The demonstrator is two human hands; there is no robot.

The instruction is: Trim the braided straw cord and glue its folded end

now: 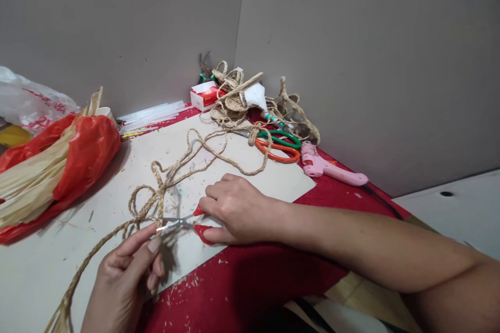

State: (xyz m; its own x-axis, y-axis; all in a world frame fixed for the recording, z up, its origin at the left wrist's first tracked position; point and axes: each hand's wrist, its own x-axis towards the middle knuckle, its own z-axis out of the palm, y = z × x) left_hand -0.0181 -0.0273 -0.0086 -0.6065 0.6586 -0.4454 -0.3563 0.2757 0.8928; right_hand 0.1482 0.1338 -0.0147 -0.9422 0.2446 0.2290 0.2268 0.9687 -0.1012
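Note:
My right hand (236, 210) grips small red-handled scissors (180, 222), fingers through the loops. The blades are spread and lie around a strand of braided straw rope (160, 203). Just below the blades, my left hand (130, 270) pinches that strand between thumb and fingers. From there the rope runs up into loose loops on the white board, with one length trailing to the lower left, where it ends in unbraided fibres. I cannot tell whether the blades touch the rope.
A red bag (94, 138) with pale straw (35, 177) lies left. Clear sticks (154, 114), a red-white box (205, 95), bundled rope (234, 106), green-handled scissors (283, 139), orange-handled scissors (279, 153) and a pink glue gun (332, 169) line the back. Grey walls stand behind the white board (203, 247).

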